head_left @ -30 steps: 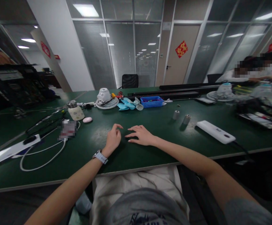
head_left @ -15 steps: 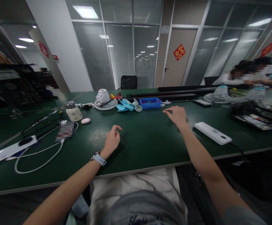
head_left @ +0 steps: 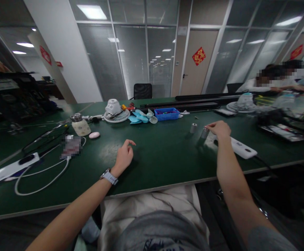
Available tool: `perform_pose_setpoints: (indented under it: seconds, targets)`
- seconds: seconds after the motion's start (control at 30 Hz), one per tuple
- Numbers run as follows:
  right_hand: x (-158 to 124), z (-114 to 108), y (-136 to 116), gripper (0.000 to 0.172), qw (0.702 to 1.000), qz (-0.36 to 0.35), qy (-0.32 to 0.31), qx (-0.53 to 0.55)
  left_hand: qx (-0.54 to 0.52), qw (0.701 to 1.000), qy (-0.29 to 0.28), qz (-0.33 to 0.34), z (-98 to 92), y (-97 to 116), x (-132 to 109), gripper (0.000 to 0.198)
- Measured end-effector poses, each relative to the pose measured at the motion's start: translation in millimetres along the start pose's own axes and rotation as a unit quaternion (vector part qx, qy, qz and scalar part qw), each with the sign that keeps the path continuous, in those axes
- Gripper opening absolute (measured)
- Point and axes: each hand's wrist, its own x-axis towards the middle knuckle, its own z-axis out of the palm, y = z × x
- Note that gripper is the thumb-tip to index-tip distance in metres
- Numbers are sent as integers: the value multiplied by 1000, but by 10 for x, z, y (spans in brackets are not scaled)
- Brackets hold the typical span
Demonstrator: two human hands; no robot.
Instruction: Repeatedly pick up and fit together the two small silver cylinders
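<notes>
Two small silver cylinders stand on the green table on the right side. My right hand [head_left: 219,129] pinches the top of the nearer silver cylinder [head_left: 204,132] between thumb and fingers. The other silver cylinder [head_left: 193,128] stands upright a little to its left, untouched. My left hand [head_left: 125,154] rests over the table left of the middle, its fingers loosely bent and apart, with nothing in it. A watch is on the left wrist. Right of the cylinders, partly behind my right forearm, lies a white power strip [head_left: 242,147].
Along the back are a white fan part [head_left: 113,107], light-blue fan blades [head_left: 140,117], a blue tray [head_left: 167,114] and long black bars. A patterned bottle [head_left: 80,126], pink oval object [head_left: 94,135] and white cables lie left. People sit at the far right.
My right hand has moved right and slightly down, onto a silver cylinder. Both cylinders now show where the hand and forearm were before. My left hand has stayed in place.
</notes>
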Motion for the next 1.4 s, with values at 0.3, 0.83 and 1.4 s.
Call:
perform_pose_setpoints:
  seconds: [0.3,0.83,1.4]
  targets:
    - [56,87,56,37,999,-34,-31,11,-5,1000,-3,3,-18,54,-16,27]
    - [138,399,-132,64,982,-175,38,-66,6,1000,-20,18,8,32,-11,27]
    - [-636,704,-918,43,906,-397,77,122,-12,996,-41,80,14,35,-26,25]
